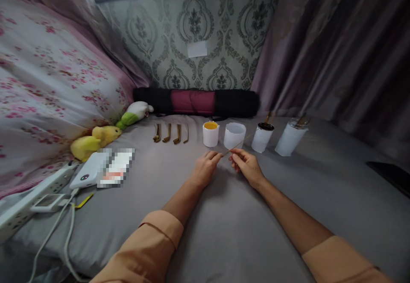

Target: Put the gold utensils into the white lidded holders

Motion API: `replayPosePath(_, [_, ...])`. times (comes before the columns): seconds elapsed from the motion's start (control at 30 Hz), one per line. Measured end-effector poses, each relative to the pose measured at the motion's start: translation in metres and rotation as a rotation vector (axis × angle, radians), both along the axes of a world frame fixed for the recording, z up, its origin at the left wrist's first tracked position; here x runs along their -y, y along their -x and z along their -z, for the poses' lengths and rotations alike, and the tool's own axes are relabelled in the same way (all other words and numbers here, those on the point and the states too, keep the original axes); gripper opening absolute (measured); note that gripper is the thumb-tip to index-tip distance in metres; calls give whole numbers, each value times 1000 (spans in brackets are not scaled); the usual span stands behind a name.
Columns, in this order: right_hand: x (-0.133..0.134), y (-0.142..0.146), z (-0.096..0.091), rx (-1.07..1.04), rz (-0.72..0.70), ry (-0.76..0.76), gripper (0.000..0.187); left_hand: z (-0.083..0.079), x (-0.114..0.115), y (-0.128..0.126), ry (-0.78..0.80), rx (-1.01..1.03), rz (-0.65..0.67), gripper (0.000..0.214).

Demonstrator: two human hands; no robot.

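Both my hands rest on a grey bedsheet (224, 214) and pinch one thin straw-coloured stick (237, 145). My left hand (205, 167) holds its near end with closed fingers. My right hand (246, 165) grips it a little further along, fingers closed too. The stick's far end slants up toward a translucent white cup (234, 135). Left of that cup stands a white cup of yellow liquid (210, 134). To its right stand a cup of dark liquid (262, 137) with a stick in it and a clear jar (291, 137).
Several bent brown sticks (169, 133) lie in a row at the back left. A black and maroon roll (195, 102) lies along the wall. Plush toys (96, 140), a power bank (88, 172), a power strip (35, 193) and cables sit at left. A dark object (389, 174) lies at right.
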State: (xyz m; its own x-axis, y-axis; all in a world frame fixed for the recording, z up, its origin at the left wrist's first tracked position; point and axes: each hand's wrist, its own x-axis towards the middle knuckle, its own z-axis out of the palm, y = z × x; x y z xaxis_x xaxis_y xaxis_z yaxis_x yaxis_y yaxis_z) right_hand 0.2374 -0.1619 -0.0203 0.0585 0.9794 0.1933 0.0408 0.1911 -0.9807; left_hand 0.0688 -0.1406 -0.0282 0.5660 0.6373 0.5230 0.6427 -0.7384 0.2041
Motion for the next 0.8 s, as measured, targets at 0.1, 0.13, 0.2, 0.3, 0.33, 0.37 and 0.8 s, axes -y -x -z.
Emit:
replayPosePath(0.1, [1, 1, -2, -31, -11, 14, 37, -1, 1, 0, -5, -46, 1, 36])
replayPosePath(0.13, [1, 1, -2, -42, -13, 22, 38, -1, 1, -1, -4, -55, 1, 35])
replayPosePath(0.2, [1, 1, -3, -66, -13, 38, 38, -2, 1, -1, 1, -65, 6, 35])
replayPosePath(0.3, [2, 2, -4, -97, -16, 56, 38, -2, 2, -1, 2, -76, 14, 35])
replayPosePath(0.33, [1, 2, -4, -106, -17, 62, 38, -2, 2, -1, 0, -79, 15, 35])
replayPosePath(0.37, [1, 2, -4, -113, -17, 68, 38, -2, 2, -1, -1, -81, 14, 35])
replayPosePath(0.8, [-2, 0, 3, -123, 1, 83, 39, -1, 2, -3, 59, -10, 20, 33])
